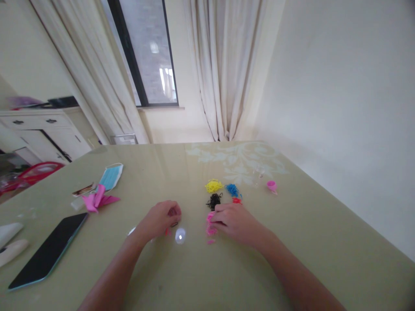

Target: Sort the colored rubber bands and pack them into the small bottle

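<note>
Small piles of what look like rubber bands lie mid-table: yellow bands (214,186), blue bands (232,189), black bands (214,201), red bands (237,200) and pink bands (211,230). My right hand (235,220) is over the pink pile, its thumb and fingers closed on pink bands and partly covering them. To the left, my left hand (162,218) is curled in a pinch low over the table. A thin dark band (175,224) and a red bit (167,231) show under its fingertips; the rest of its hold is hidden.
A small pink cup-like item (271,186) stands to the right, near clear scraps. At left lie a black-screened phone or tablet (50,248), pink folded paper (99,199), a blue face mask (110,177) and white objects (13,248). A wall (350,108) borders the right side.
</note>
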